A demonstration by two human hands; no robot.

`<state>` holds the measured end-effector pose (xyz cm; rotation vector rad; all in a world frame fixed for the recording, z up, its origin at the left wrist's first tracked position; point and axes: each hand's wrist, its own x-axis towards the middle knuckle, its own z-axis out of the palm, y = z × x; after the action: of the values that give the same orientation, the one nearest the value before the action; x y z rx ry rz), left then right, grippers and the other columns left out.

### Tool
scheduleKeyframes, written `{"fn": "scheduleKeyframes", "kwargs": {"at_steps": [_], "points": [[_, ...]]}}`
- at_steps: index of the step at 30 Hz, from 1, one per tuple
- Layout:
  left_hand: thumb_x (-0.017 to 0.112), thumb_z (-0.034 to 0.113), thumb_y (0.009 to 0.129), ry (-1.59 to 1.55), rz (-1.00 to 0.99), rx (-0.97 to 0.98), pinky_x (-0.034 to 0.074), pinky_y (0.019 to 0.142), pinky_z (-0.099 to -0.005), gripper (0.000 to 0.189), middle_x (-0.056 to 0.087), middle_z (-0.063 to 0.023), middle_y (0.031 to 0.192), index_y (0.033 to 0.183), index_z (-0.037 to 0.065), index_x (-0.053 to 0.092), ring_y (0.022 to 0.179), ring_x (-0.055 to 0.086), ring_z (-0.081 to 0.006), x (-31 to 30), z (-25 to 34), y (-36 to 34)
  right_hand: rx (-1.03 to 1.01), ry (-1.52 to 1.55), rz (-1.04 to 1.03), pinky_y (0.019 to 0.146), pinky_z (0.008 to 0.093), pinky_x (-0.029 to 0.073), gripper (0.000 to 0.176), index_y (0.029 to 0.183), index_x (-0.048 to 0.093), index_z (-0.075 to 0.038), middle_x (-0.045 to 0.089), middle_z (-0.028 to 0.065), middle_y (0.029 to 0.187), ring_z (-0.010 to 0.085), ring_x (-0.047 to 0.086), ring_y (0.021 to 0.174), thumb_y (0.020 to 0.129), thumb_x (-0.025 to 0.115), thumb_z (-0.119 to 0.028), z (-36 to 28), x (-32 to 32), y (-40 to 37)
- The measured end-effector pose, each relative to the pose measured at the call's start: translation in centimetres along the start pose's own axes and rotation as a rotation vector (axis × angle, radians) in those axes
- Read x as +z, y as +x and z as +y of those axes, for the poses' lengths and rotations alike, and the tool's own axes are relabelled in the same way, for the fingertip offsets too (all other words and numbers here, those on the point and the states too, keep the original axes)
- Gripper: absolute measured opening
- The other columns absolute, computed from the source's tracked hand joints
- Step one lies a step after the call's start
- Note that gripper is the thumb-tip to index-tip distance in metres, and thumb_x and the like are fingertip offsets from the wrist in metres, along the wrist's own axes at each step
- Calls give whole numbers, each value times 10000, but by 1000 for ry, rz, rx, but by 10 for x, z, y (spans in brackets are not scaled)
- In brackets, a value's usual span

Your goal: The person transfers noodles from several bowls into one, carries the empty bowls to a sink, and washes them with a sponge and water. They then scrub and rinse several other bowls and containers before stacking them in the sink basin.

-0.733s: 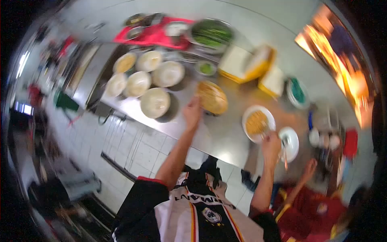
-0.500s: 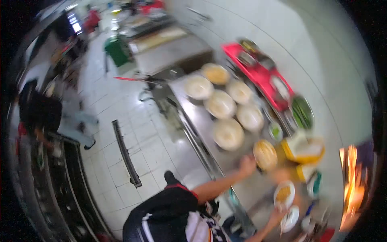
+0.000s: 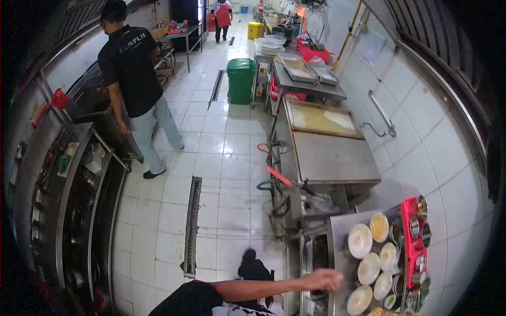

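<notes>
My left hand (image 3: 324,279) reaches out at the bottom of the view, over the left edge of a steel counter (image 3: 340,247). Its fingers are loosely stretched, slightly blurred, with nothing in them. Nearest to it are white bowls, one (image 3: 359,300) just to the lower right and another (image 3: 368,269) to the right. Several such bowls stand on the counter, and one (image 3: 379,227) holds something yellow. A small dish with green bits (image 3: 389,302) sits beside them. My right hand is out of view.
A red tray (image 3: 407,234) with metal containers lines the wall side. Beyond stands a steel unit (image 3: 337,158) with a red handle (image 3: 279,176) jutting into the aisle. A person in black (image 3: 134,79) is at left, another in a red apron (image 3: 222,16) farther off. A green bin (image 3: 241,79) stands ahead.
The view has swung up toward the aisle. My left hand has moved back from the bowl of orange food toward the counter's edge. My right hand, earlier at a white bowl, has left the view.
</notes>
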<state>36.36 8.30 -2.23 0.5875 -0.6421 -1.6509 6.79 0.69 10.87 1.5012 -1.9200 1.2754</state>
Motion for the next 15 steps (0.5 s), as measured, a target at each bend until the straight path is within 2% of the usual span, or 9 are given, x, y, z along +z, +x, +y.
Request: {"fn": "scheduleKeyframes", "kwargs": {"at_steps": [1,2,3,4,6,8,10,13,15], "points": [[514,408,1058,-22,62,104,539,892,-311,487,669,-100,1157,1362,29,548,1016,680,-182,-24,50,-9,-87,160,-139,835,410,544,355,1056,739,7,733,196,1009,343,699,928,929,717,-324,-45,32,-9],[459,431,1069,7,105,182,511,983,-351,546,639,-141,1252,1427,20,492,1122,654,-221,-52,92,-19,-270,467,-315,796,401,537,311,1166,657,59,677,213,1054,315,645,890,935,720,-140,-90,65,-20],[422,438,1073,-134,89,287,474,1046,-375,584,614,-165,1310,1463,4,444,1188,620,-238,-82,128,-30,83,724,-562,951,365,481,307,1242,584,23,609,162,1163,226,599,1041,1039,521,-199,-147,113,-46],[385,443,1078,-191,166,314,440,1088,-393,608,577,-171,1369,1491,-3,397,1234,594,-263,-108,166,-45,-16,971,-673,851,308,517,321,1232,564,19,613,135,1138,192,600,968,1036,567,-234,-244,113,-76],[357,470,1075,-256,272,402,423,1104,-425,638,503,-186,1453,1518,10,348,1279,559,-291,-162,229,-76,-394,1297,-787,942,367,488,302,1219,593,9,627,140,1162,221,602,1039,1055,501,-226,-409,104,-142],[385,380,1075,-211,505,559,456,1057,-421,502,572,-157,1360,1430,29,440,1205,600,-265,-201,291,-116,-732,1385,-971,961,409,483,250,1163,624,-8,638,166,1211,310,610,1116,987,575,-178,-537,79,-182],[441,309,1069,110,792,760,512,989,-402,420,608,-131,1283,1386,36,481,1151,626,-240,-260,324,-161,-963,1569,-1181,959,421,493,238,1149,644,-29,653,161,1184,319,618,1116,949,643,-159,-628,59,-219],[569,246,988,173,1286,886,513,973,-401,427,614,-129,1213,1345,15,529,1098,629,-269,-324,373,-260,-1328,1915,-1388,946,409,498,270,1149,666,-44,656,150,1194,328,627,1107,881,693,-54,-755,48,-264],[562,271,984,-354,1294,1117,510,970,-438,401,613,-148,1172,1302,28,556,1088,623,-307,-394,362,-335,-1483,1880,-1484,913,409,514,245,1126,653,-45,658,135,1160,310,647,1056,898,708,-116,-819,57,-293]]}}
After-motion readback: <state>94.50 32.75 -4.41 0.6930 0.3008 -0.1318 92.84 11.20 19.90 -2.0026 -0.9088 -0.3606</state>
